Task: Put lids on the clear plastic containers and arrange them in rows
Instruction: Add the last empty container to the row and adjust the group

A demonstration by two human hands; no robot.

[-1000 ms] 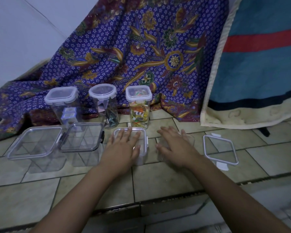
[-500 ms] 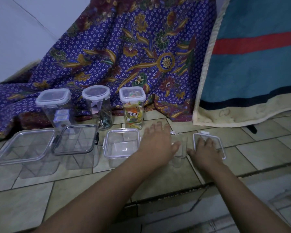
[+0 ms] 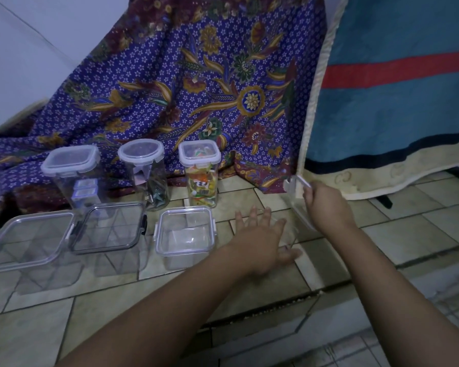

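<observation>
My right hand has its grip closed on a clear lid, lifted off the tiled floor and tilted on edge; motion blurs it, so its shape is hard to read. Just left of that grip, my left hand lies flat with fingers spread, grasping nothing, pressed against an open clear container that I can barely make out. Left of that hand stands a lidded square container, then two larger lidded ones further left. Beyond them, three tall lidded jars line up before a patterned purple cloth.
</observation>
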